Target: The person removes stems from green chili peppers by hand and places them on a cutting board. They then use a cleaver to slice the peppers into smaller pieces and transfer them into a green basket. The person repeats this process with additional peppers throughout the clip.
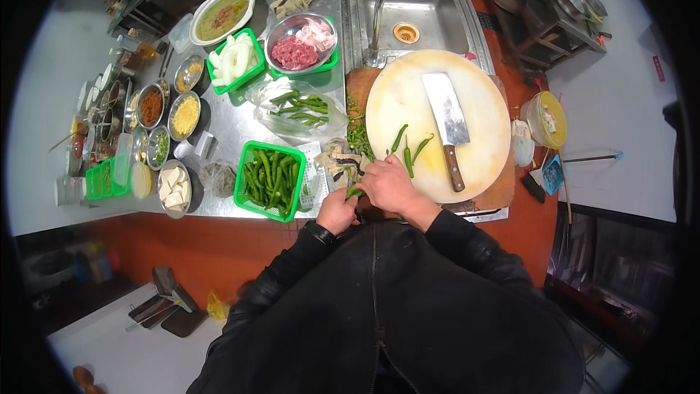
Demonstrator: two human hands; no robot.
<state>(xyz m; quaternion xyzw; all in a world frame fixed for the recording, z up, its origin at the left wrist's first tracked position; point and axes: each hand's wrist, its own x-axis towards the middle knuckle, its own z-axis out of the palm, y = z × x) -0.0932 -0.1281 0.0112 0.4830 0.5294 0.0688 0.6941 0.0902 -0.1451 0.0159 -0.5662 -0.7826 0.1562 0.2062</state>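
Observation:
Between my two hands, close to my jacket front, is a green chili pepper. My left hand grips it, and the fingers of my right hand close on its other side. Three green chilies lie by my right hand on the round white cutting board. A cleaver rests flat there, its wooden handle towards me. Pepper stems and scraps are heaped at the board's left edge, above a crumpled cloth. Left of my left hand stands a green basket of chilies.
A plastic bag of chilies lies behind the basket. Farther back are a bowl of raw meat, a basket of white vegetable pieces and a steel sink. Several seasoning bowls and a tofu bowl stand left.

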